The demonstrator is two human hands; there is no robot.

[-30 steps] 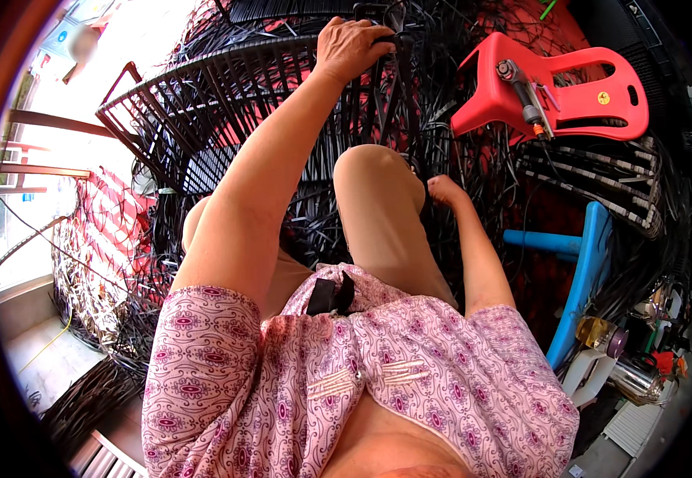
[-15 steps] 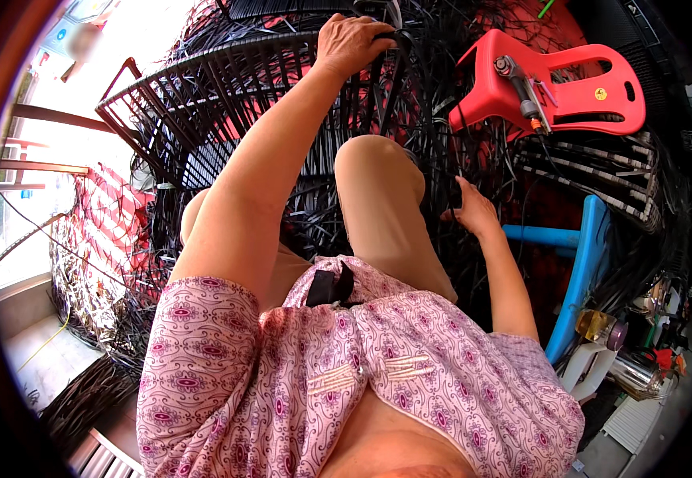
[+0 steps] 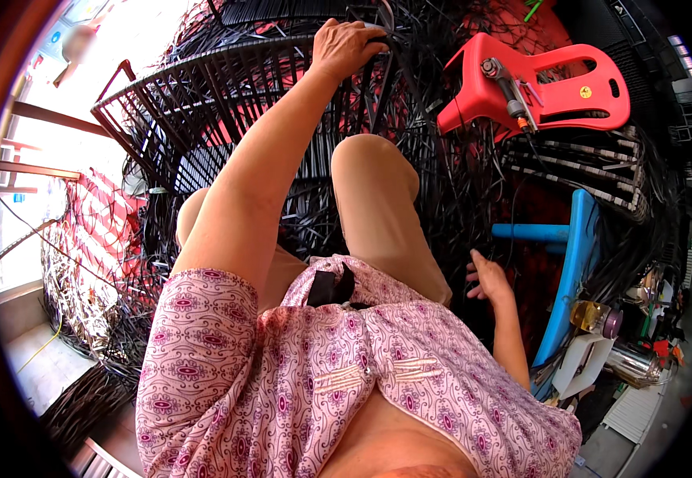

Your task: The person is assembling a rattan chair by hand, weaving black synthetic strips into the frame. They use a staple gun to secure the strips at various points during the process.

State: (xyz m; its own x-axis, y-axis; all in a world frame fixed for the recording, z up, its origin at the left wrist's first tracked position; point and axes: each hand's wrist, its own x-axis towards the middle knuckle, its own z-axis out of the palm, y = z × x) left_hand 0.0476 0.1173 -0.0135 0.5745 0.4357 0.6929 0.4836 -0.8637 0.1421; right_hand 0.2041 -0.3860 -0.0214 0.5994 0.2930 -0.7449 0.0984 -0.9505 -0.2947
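My left hand (image 3: 347,48) is closed over the right end of the top rail of a black woven furniture frame (image 3: 202,60), which has slatted sides of flat plastic strips. Flat black strips (image 3: 387,88) hang by its fingertips; whether it also pinches one is hard to see. Low on the right, beside my knee, my right hand (image 3: 489,279) has its fingers apart, and I see nothing in them. It is nearest to the blue stool or chair part (image 3: 577,239).
A red plastic stool-chair (image 3: 577,88) at the far right bears a corded or hosed hand tool (image 3: 507,92). Loose black strips (image 3: 458,175) cover the floor. At the lower right stand a jar of yellowish liquid (image 3: 593,317) and a metal flask (image 3: 637,365).
My right hand has moved down and back toward my body, away from the strips by my knee. My left hand stays on the frame; the whole view has shifted slightly.
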